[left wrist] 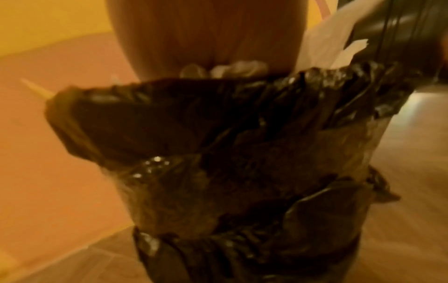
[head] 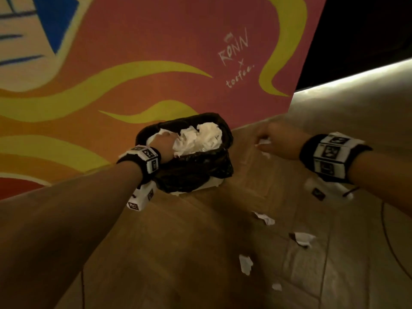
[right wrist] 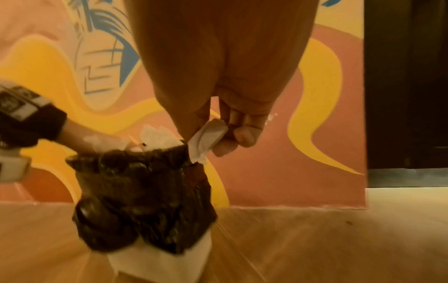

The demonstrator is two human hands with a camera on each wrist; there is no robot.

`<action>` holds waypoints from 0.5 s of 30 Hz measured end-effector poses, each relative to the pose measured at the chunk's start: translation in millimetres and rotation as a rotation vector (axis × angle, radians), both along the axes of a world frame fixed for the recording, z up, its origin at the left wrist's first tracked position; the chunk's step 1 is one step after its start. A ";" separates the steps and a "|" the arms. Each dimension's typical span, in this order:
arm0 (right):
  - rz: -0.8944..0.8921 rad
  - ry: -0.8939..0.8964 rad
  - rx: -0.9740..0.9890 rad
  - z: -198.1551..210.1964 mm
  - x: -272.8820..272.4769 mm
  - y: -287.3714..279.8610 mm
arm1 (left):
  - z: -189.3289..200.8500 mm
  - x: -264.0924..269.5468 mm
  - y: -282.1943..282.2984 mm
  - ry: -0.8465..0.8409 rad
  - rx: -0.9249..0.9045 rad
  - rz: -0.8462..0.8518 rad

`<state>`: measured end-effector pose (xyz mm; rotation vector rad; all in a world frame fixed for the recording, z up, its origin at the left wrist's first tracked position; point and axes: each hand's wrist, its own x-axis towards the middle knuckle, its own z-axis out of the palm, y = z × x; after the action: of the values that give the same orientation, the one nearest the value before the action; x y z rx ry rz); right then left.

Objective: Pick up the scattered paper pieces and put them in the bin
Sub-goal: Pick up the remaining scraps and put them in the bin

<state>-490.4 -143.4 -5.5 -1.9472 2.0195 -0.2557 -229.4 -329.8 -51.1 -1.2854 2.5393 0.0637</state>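
Against a painted wall (head: 156,41) of pink, orange and yellow swirls stands a small white bin (head: 211,184) on a wooden floor (head: 178,253), lined with a black plastic bag (head: 191,172) folded over its rim. Crumpled white paper (head: 200,139) fills the bin to the top.

The left hand (head: 161,144) reaches into the bin's mouth and rests among the crumpled paper; whether its fingers grip anything cannot be told from any view. The right hand (head: 278,141) hangs just to the right of the bin, above the floor, pinching a paper piece (head: 264,142) between thumb and fingers.

Four more paper scraps lie on the floor below the right arm: one (head: 264,217) nearest the bin, another (head: 302,238) further right, a third (head: 245,264) nearer the person, and a small one (head: 276,286) nearest of all.

Only the right wrist view shows the pinch closely: the folded white piece (right wrist: 208,137) sits just beside the bag's rim. The left wrist view is blurred, showing mostly the black bag (left wrist: 218,134) side-on.
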 end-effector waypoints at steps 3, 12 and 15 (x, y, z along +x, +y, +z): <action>0.001 -0.085 -0.076 15.8 31.0 -33.2 | -9.8 1.5 -9.6 -0.023 0.029 0.031; -0.074 -0.290 -0.057 29.6 83.6 -79.4 | -26.0 9.0 -25.7 0.133 0.300 0.211; -0.006 -0.231 -0.071 27.1 75.6 -72.5 | -12.3 14.8 -19.7 0.321 0.339 0.262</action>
<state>-414.8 -215.9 21.6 -1.8570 1.8898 -0.5352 -214.6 -349.5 -63.3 -1.5521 2.4404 0.7773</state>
